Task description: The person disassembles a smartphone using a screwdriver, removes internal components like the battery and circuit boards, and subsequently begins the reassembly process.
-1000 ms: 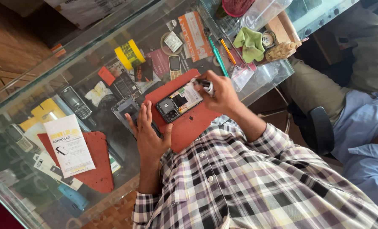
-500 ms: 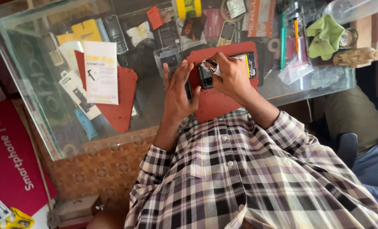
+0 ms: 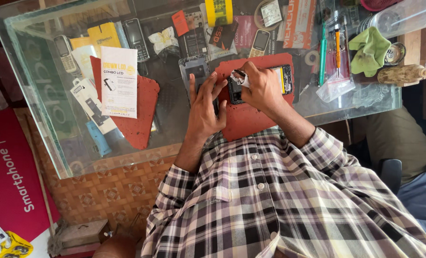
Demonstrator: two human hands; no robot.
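Crosswise on the red mat [image 3: 251, 119] before us lies our opened phone [image 3: 284, 79], our right hand [image 3: 263, 88] gripping it, our left hand [image 3: 204, 106] spread open at its left end.

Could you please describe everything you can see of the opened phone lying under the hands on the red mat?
The opened phone lies flat, back cover off, across a red mat on the glass counter. Its dark inner frame shows at the left end, a yellow-edged part at the right. The right hand covers its middle and presses a small white piece near the top left corner. The left hand rests beside its left end; whether the fingertips touch it is unclear.
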